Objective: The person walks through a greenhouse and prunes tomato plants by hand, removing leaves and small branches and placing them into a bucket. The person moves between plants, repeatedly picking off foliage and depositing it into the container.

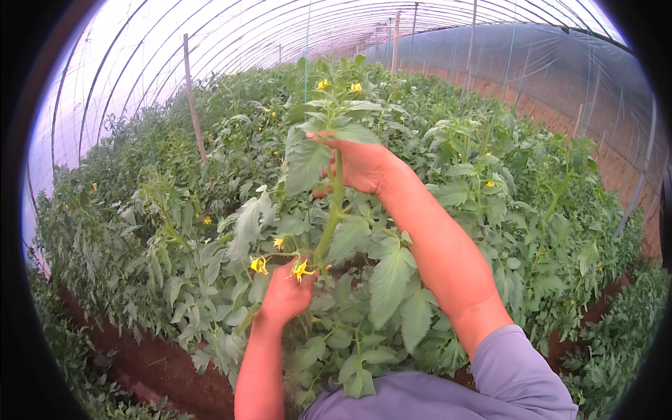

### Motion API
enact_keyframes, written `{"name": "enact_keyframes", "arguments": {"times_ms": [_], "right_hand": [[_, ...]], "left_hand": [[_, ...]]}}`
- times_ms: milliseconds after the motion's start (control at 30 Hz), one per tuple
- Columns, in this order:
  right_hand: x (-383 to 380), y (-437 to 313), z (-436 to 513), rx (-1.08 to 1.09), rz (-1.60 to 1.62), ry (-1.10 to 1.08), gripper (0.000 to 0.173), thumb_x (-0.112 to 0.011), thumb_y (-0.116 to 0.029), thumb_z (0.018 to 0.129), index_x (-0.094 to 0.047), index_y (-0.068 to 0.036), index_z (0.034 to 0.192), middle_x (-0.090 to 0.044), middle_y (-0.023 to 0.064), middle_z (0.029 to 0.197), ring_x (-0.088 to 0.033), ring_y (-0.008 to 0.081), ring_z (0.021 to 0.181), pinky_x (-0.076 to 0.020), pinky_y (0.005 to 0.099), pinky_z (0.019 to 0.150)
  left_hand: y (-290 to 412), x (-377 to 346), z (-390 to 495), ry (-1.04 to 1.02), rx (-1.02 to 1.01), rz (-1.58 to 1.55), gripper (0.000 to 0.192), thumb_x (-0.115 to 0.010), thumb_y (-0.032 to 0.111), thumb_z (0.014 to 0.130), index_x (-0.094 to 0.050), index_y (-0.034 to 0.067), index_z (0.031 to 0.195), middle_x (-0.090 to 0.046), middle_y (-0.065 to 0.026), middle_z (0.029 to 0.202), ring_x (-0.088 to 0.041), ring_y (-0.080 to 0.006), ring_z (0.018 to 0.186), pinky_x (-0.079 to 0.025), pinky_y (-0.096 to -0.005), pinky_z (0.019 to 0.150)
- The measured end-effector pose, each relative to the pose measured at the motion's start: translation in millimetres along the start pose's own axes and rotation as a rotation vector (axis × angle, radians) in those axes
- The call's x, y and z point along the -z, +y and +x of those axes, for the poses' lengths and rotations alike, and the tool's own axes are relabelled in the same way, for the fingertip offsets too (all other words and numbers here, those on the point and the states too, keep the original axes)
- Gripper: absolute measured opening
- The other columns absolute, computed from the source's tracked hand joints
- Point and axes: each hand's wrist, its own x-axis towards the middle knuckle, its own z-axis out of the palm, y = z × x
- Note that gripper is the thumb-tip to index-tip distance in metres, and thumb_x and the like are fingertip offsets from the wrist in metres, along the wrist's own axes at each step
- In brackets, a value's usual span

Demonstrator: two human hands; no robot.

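Observation:
A tall tomato plant stem point(332, 220) rises in front of me, with broad green leaves and yellow flowers near its top. My right hand point(359, 164) is at the upper stem, its fingers curled around behind it and partly hidden by leaves. Lower down, my left hand point(290, 294) is at the stem's left side, its fingertips hidden behind a yellow tomato flower point(301, 270) and leaves. More yellow flowers point(258, 264) hang just left of that hand. A thin green twine point(306, 68) runs down from above beside the plant's top.
Dense tomato plants point(472, 184) surround me inside a plastic-covered greenhouse with curved ribs. A wooden stake point(193, 100) stands at the left, another point(395, 44) farther back. A slanting metal pole point(640, 173) is at the right. Bare soil point(163, 367) shows at lower left.

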Motion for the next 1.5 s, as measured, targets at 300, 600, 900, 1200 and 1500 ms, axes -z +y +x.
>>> {"name": "enact_keyframes", "arguments": {"times_ms": [300,600,900,1200,1500], "right_hand": [[28.6,38.1,-7.8,0.048,0.45,-0.793,0.046,-0.06,-0.036,0.105,-0.057,-0.004,0.137,-0.059,0.029,0.139,-0.064,0.0508,0.122,-0.0496,0.0695,0.105],[21.5,57.6,-31.7,0.652,0.658,-0.177,0.053,-0.068,-0.02,0.098,-0.053,-0.008,0.147,-0.062,0.0158,0.139,-0.063,0.0357,0.125,-0.051,0.0491,0.111],[-12.7,16.7,-72.2,0.953,0.413,-0.572,0.081,-0.072,-0.008,0.095,-0.03,-0.014,0.163,-0.053,0.0269,0.149,-0.062,0.0422,0.13,-0.0556,0.0554,0.106],[-65.3,-42.0,-54.3,0.856,-0.879,-0.459,0.06,-0.078,-0.031,0.087,-0.062,-0.008,0.14,-0.066,0.0184,0.136,-0.068,0.0276,0.117,-0.0567,0.0401,0.099],[-152.1,-83.2,-38.4,0.658,-1.554,-0.297,0.047,-0.068,-0.034,0.092,-0.067,0.002,0.122,-0.075,0.019,0.107,-0.07,0.0334,0.102,-0.0546,0.0412,0.086]], "left_hand": [[-1.4,22.8,-1.2,-0.214,-0.194,-0.109,0.028,-0.061,-0.002,0.096,-0.066,-0.002,0.124,-0.074,-0.0196,0.106,-0.07,-0.0218,0.089,-0.055,-0.036,0.079],[-14.3,20.6,8.7,-0.263,-0.352,-0.116,0.031,-0.058,0.0,0.099,-0.067,-0.001,0.129,-0.072,-0.0068,0.104,-0.066,-0.0189,0.09,-0.052,-0.0309,0.074],[-28.3,4.9,4.0,-0.106,-0.235,-0.252,0.04,-0.058,-0.007,0.093,-0.069,0.002,0.13,-0.073,-0.012,0.114,-0.067,-0.0218,0.101,-0.053,-0.0324,0.087],[-39.8,33.8,-8.1,0.038,-0.171,0.229,0.034,-0.067,0.005,0.095,-0.062,0.0,0.128,-0.069,-0.0121,0.118,-0.068,-0.0211,0.102,-0.057,-0.0386,0.09],[35.1,124.6,10.6,0.257,-0.288,-0.699,0.048,-0.074,0.013,0.096,-0.057,-0.003,0.139,-0.071,-0.0186,0.122,-0.07,-0.0269,0.111,-0.059,-0.0404,0.092]]}}
